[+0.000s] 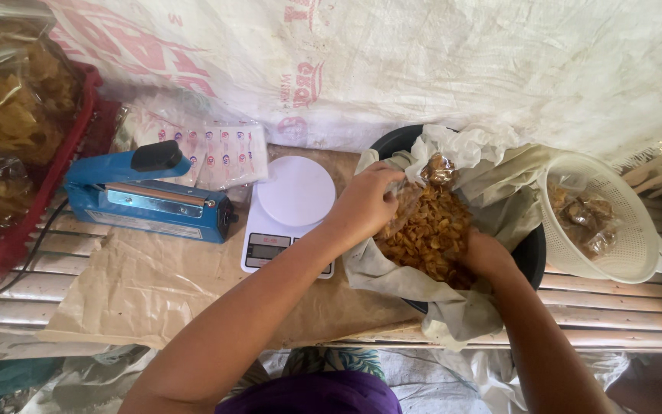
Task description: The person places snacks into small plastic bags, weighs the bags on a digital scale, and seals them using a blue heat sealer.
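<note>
Two hands work in the bowl of chips: left hand pinching a clear bag, right hand buried, grip unclear; scale left of the bowl, colander right, on the slatted bench

A white woven tarp with red print hangs as the back wall. Below it runs a slatted wooden bench, partly covered by brown paper, in soft daylight.
</note>
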